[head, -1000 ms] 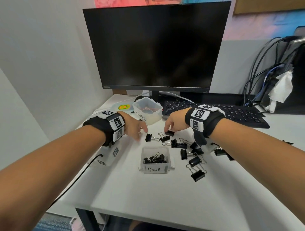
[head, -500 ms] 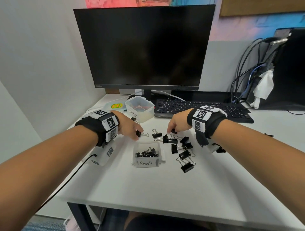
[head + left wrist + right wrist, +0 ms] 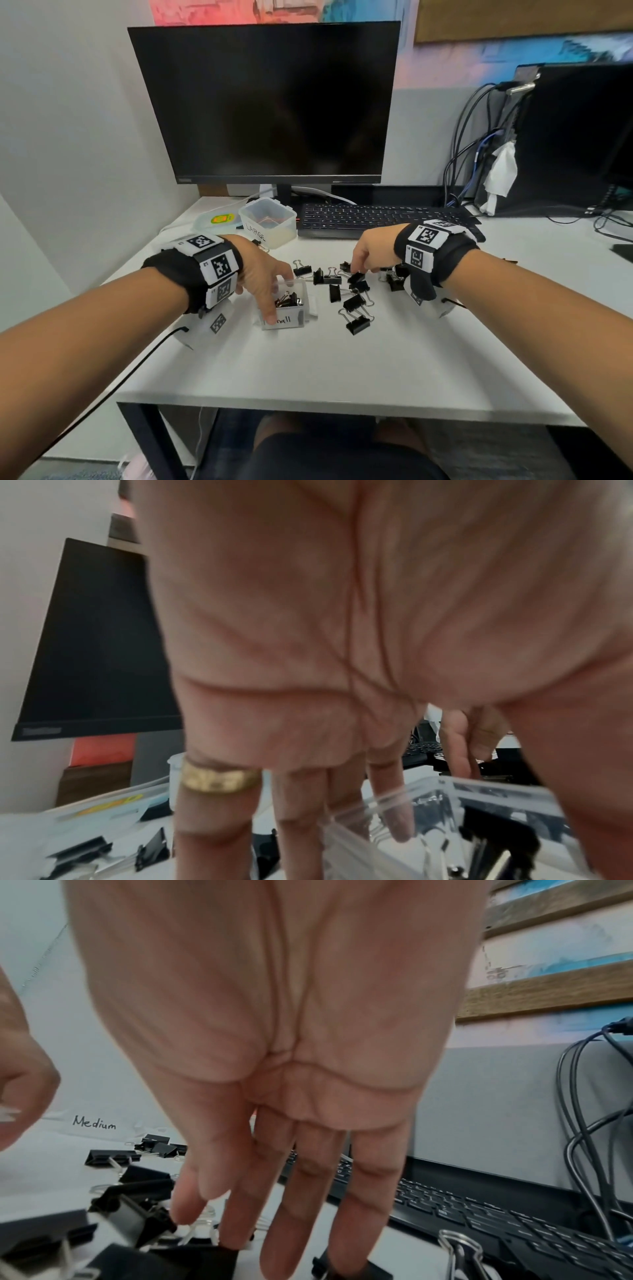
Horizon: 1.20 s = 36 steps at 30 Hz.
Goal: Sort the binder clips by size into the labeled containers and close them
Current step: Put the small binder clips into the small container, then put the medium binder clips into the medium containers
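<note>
The clear tub labelled Small (image 3: 297, 320) stands mid-desk with several black binder clips (image 3: 287, 300) in it. My left hand (image 3: 274, 295) hangs over it, fingers straight, thumb down its front wall; in the left wrist view the left hand (image 3: 342, 799) holds nothing, one fingertip showing through the tub's wall (image 3: 486, 791). Loose clips (image 3: 354, 302) of mixed sizes lie right of the tub. My right hand (image 3: 358, 266) reaches down among them; its straight fingertips (image 3: 274, 1245) touch the loose clips (image 3: 137, 1194). The Large tub (image 3: 270, 222) is open at the back. A Medium label (image 3: 94, 1122) shows beyond the clips.
A keyboard (image 3: 376, 216) and a dark monitor (image 3: 270, 102) stand behind the clips. A lid with a yellow sticker (image 3: 219, 219) lies left of the Large tub. Cables (image 3: 479, 154) hang at the right. A black cord (image 3: 137, 363) runs off the desk's left front.
My left hand has moved from a small clip on the desk back to above the Small tub. My right hand stays among the loose clips. The head view has shifted.
</note>
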Available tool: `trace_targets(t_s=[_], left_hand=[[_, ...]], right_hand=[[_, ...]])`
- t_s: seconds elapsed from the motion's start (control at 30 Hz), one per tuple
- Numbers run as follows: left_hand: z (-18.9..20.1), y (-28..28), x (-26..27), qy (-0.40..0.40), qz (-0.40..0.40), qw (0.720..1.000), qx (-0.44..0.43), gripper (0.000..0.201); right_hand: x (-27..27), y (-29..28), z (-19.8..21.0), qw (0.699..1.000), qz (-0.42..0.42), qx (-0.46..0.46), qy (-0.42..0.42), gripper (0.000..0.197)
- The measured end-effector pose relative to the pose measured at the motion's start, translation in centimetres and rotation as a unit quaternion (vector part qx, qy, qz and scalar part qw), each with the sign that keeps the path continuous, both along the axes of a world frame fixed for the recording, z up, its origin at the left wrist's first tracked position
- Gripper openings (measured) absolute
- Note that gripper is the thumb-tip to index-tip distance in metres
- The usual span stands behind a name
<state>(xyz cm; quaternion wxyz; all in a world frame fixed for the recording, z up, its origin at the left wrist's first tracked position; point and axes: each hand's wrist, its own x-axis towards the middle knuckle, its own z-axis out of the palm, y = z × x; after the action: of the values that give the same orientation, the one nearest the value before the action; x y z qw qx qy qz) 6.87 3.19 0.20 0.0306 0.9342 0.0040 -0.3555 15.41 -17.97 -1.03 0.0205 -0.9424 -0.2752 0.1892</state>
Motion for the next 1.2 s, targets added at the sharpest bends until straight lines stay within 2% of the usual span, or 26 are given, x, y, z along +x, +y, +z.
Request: trace_targets(t_s=[0.17,0.3,0.4,0.57,0.8,0.97,1.2], left_hand=[[0.2,-0.5,-0.4,-0.002,0.013,1.000,-0.010,0.070],[0.6,-0.4,-0.6,0.010,0.024,0.999,-0.019,0.069],[0.6,-0.6,-0.6,0.015,0.023,0.999,-0.023,0.069],[0.5,-1.3,-0.4,0.022,0.017,0.999,-0.025,0.073],[0.4,-2.2,-0.1,0.032,0.010,0.999,-0.032,0.075],[0.4,-1.7,0.7,0.039,0.021,0.998,-0.045,0.067],[1.7,-1.4,2.0,-0.054,0.056,0.994,-0.075,0.045]], right_hand=[[-1.0,-0.7,-0.2,1.000,0.000,-0.031,-0.005,0.038],[-1.2,-1.5,-0.1,1.000,-0.003,-0.030,0.003,0.033],[-1.3,-2.5,0.4,0.999,-0.010,-0.026,-0.026,0.032],[-0.8,-4.3,0.9,0.994,-0.035,-0.088,-0.062,0.037],[-0.6,-5.9,-0.3,0.991,-0.039,-0.118,-0.046,0.048],[-0.9,-6.7,0.2,0.990,-0.039,-0.128,-0.036,0.052],[-0.4,-7.1,1.7,0.991,-0.057,-0.108,-0.060,0.050]])
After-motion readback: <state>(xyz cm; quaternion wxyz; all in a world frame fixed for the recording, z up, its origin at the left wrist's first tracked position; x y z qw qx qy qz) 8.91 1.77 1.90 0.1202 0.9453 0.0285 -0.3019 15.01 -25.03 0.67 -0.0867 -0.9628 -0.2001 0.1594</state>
